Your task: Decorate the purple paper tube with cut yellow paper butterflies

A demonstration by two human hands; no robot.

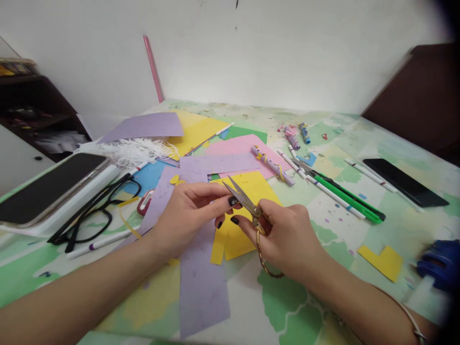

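Note:
My right hand [293,235] grips a pair of scissors [247,201] with gold handles, fingers in the loops. The blades are spread and point up and left, by the fingertips of my left hand [190,206]. That hand is closed in a pinch; whatever lies between its thumb and fingers is too small or hidden to make out. Beneath both hands are a cut yellow sheet [264,189] and a long purple paper strip [204,297]. A small yellow round piece [175,179] shows behind my left hand. Farther back lies a rolled purple paper tube [273,166] with a yellow spiral.
On the left are a phone [53,184], black glasses [108,218] and white yarn [136,152]. Rightward lie a green utility knife [345,196], white markers [332,197], another phone [404,182], a yellow scrap [383,262] and a blue object [440,263]. A wall [269,57] stands behind.

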